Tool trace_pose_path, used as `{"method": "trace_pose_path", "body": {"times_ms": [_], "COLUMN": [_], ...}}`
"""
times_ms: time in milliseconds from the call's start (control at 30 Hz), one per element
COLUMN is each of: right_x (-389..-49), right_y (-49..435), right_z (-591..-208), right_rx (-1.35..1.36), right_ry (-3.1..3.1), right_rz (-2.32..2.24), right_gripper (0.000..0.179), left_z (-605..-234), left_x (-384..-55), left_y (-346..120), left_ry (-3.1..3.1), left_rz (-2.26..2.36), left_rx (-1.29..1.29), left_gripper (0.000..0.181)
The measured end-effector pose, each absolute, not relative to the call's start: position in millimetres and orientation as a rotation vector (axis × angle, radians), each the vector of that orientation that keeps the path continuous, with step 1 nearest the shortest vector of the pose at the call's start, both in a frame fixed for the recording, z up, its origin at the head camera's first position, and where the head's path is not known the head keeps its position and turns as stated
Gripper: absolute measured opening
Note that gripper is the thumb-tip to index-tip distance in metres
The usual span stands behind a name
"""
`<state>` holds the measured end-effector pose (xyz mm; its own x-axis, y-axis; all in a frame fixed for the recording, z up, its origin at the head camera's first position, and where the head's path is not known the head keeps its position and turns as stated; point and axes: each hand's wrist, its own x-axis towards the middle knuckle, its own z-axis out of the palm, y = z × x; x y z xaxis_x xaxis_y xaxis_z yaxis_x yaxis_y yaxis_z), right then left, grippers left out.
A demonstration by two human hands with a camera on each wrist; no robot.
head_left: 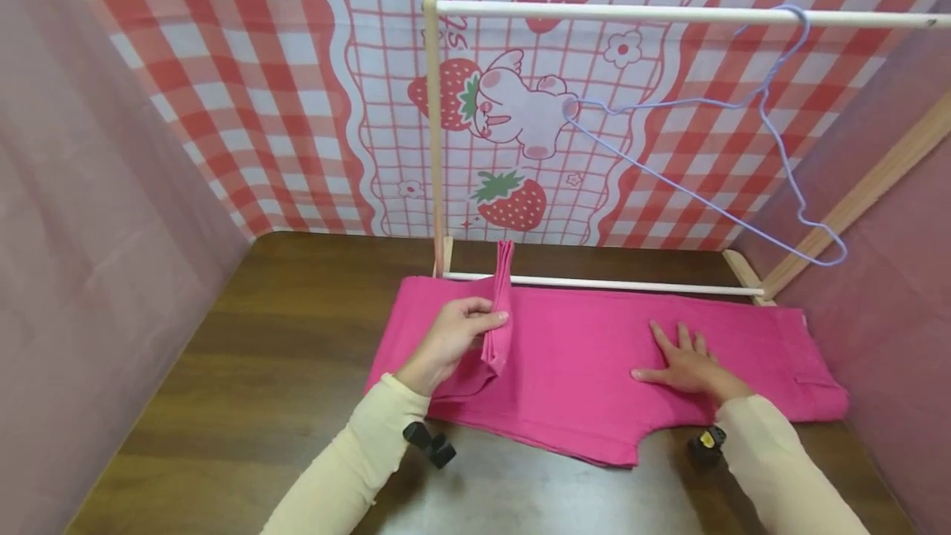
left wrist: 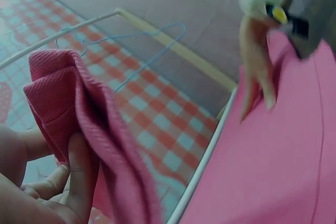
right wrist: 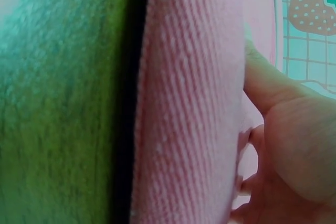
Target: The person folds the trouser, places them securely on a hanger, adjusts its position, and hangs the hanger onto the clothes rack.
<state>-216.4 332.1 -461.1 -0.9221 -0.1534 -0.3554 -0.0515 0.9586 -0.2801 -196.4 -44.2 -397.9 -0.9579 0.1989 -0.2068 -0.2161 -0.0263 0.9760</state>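
Pink trousers (head_left: 572, 353) lie folded lengthwise across the table, with the waist end at the right and the legs towards the left. My left hand (head_left: 453, 337) pinches the layered hem ends of the legs between thumb and fingers and holds them raised, folded back over the leg part. In the left wrist view the stacked hem (left wrist: 58, 82) stands up between the fingers. My right hand (head_left: 687, 366) rests with spread fingers on the upper part of the trousers, near the crotch curve. The right wrist view shows the ribbed pink cloth close up, beside that hand.
Behind the trousers stands a wooden rack with a white top rail (head_left: 594, 13) and a white lower bar (head_left: 631, 285). A lilac wire hanger (head_left: 691, 192) hangs from the rail at the right. Pink cloth walls (head_left: 89, 188) flank the brown table (head_left: 223, 386); a strawberry-print checked cloth (head_left: 290, 106) hangs behind.
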Motion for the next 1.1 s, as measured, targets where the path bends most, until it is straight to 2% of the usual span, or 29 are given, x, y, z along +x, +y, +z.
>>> {"method": "trace_pose_path", "body": {"times_ms": [267,533,767,1100], "right_x": [-215.7,-216.4,-217.3,-218.8], "right_y": [329.8,328.9,330.5,329.5], "right_z": [-460.9,-462.6,-457.7,-460.2], "right_rx": [-0.135,-0.144,-0.124,-0.13], "right_ry": [2.733,2.739,2.727,2.726], "right_rz": [-0.38,-0.4,-0.397,-0.414], "right_gripper": [0.109,0.111,0.113,0.113], "left_z": [-400.4,-397.9,-402.9,-411.7], "left_x": [-195.8,-204.3,-203.1,-199.1], "left_y": [-15.9,-33.6,-33.1,-34.3], "left_ry": [1.917,1.852,1.862,1.814], "left_rz": [2.085,2.266,2.251,2.305], "left_rx": [0.022,-0.052,-0.071,-0.153], "left_gripper": [0.032,0.022,0.029,0.027]}}
